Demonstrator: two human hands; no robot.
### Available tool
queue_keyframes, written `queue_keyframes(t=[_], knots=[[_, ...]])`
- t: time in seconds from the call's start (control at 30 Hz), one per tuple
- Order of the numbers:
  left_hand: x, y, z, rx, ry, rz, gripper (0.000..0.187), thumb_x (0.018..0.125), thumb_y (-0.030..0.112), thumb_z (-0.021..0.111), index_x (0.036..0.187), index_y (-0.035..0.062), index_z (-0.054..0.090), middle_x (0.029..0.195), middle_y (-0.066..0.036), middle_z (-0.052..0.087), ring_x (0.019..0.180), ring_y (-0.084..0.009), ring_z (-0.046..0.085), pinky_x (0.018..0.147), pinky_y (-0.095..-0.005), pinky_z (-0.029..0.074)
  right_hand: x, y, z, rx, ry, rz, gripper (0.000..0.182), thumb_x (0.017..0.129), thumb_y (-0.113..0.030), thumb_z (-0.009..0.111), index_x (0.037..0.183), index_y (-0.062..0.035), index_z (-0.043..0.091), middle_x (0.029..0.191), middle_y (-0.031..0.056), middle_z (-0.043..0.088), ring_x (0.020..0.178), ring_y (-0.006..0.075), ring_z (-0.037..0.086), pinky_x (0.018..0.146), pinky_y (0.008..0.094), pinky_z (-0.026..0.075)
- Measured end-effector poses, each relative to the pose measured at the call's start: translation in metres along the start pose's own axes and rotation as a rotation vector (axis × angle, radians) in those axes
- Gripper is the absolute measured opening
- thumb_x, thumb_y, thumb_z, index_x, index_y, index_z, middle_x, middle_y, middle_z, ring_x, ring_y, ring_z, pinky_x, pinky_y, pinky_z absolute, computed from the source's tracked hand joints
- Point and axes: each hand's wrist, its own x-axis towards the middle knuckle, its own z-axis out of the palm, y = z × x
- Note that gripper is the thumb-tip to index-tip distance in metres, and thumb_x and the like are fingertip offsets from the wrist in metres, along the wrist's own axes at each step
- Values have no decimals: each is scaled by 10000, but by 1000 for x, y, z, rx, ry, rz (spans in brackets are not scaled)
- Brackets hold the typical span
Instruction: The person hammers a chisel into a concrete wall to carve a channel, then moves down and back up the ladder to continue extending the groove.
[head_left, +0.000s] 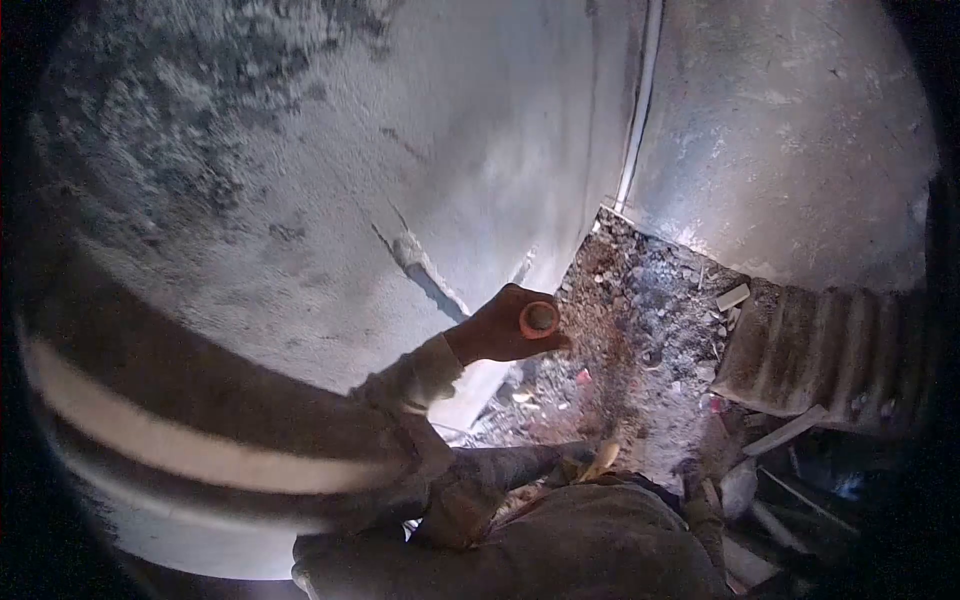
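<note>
From the left, my left hand (497, 327) reaches out over the rubble, its fingers closed round a round thing with an orange rim and a grey middle (541, 318). This thing is seen end-on, so its length and exact kind are hidden. The hand is close to the grey plastered wall (330, 200); a slanting groove (425, 268) runs in the wall just above the wrist. A light sleeve cuff (432, 372) covers the wrist. I cannot make out my right hand among the dark shapes low in the view.
Broken rubble (650, 300) covers the floor in the corner. A thin pale pipe (640, 110) runs down where the walls meet. At the right lies a corrugated sheet (820, 350), with a loose wooden strip (785, 432) and other scraps beside it.
</note>
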Motion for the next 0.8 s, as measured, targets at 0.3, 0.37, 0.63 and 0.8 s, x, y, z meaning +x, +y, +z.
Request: queue_keyframes(t=[0.3,0.37,0.63,0.8], knots=[[-8,3,9,501,326,277,181,704,177,752,681,120,582,577,-27,571,518,-208,585,481,-344,468,40,-18,-40,-181,3,-139,352,811,-358,603,949,-37,645,854,186,646,840,329,626,747,442,491],[-8,3,-5,570,319,284,176,703,163,748,675,121,580,575,-24,572,510,-204,581,476,-337,467,47,-25,-51,-240,24,-203,354,811,-360,602,949,-37,646,856,187,646,842,331,626,748,443,491],[-6,4,-28,710,472,301,184,669,72,737,661,139,565,567,-20,561,486,-189,563,463,-312,457,44,-121,-142,24,47,-240,382,798,-394,595,923,-35,637,888,208,640,875,383,606,757,472,484],[-12,-4,-34,737,406,253,159,656,160,740,742,145,608,621,-22,585,575,-202,596,524,-341,474,35,-144,-180,39,111,-244,381,790,-415,585,1004,-102,621,885,186,635,842,383,609,714,489,487]])
